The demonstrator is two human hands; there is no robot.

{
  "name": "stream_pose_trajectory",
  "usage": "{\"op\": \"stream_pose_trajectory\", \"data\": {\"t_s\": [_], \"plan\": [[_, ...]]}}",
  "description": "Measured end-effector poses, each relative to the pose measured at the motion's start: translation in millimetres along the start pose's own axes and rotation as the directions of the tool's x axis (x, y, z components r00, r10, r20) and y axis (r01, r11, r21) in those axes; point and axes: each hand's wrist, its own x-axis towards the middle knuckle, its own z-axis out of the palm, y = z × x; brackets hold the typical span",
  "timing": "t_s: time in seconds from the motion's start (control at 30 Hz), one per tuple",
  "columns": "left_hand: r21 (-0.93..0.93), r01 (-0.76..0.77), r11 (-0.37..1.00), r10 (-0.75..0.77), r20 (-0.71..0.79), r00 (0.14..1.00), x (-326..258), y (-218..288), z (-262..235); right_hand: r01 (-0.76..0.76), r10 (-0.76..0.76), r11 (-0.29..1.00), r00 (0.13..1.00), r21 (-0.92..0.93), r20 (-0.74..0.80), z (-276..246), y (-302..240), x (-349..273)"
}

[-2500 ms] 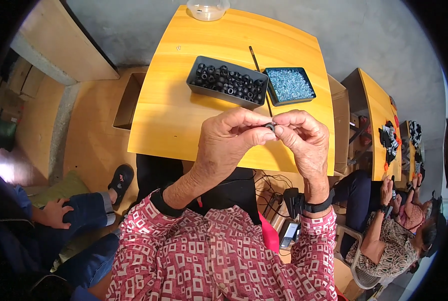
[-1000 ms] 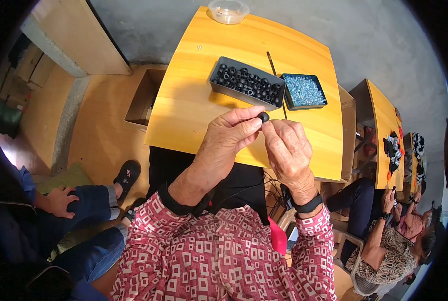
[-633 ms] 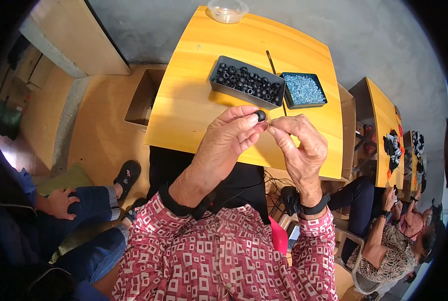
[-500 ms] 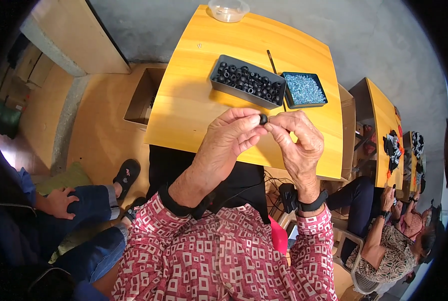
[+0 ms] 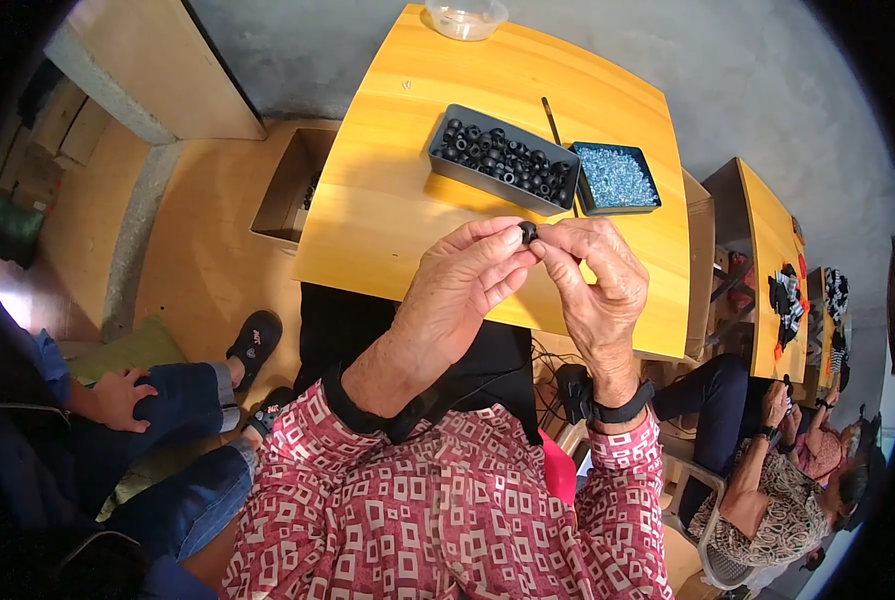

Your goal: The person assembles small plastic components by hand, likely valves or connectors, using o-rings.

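Observation:
Between the fingertips of both hands, above the near edge of the yellow table, is a small black round piece (image 5: 528, 233) with an opening that partly shows. My left hand (image 5: 457, 285) pinches it from the left between thumb and fingers. From the other side, my right hand (image 5: 599, 275) has its thumb and index finger closed at the piece's edge; anything tiny between them is hidden. Just beyond stands a dark grey oblong box (image 5: 482, 187), holding many similar black hollow pieces (image 5: 502, 158). To its right, a shallow black tray (image 5: 622, 210) contains small clear bluish pieces (image 5: 615, 177).
A thin black stick (image 5: 549, 120) lies behind the containers. A clear plastic bowl (image 5: 467, 22) stands at the table's far edge. Open cardboard boxes (image 5: 285, 190) flank the table. One person (image 5: 117, 400) sits at left; others (image 5: 767, 510) work at right by another table (image 5: 767, 250).
The black piece has turned slightly between my fingertips, and its opening shows more. Both hands stay nearly in place. The table and containers have shifted slightly right in view.

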Motion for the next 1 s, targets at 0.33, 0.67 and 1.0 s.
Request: {"op": "stream_pose_trajectory", "data": {"t_s": [0.33,0.67,1.0], "plan": [[-0.04,0.008,0.999,-0.01,-0.041,0.999,0,-4,-9,-0.148,0.149,0.989,0.987,-0.021,0.063,3,-8,0],[-0.062,0.013,0.998,-0.015,-0.035,0.999,2,-5,-15,0.077,-0.055,0.98,0.991,-0.186,0.119,2,-6,5],[-0.01,-0.016,1.0,0.015,-0.037,0.999,3,-6,-20,-0.113,0.105,0.993,0.975,0.029,0.198,0,-4,6]]}}
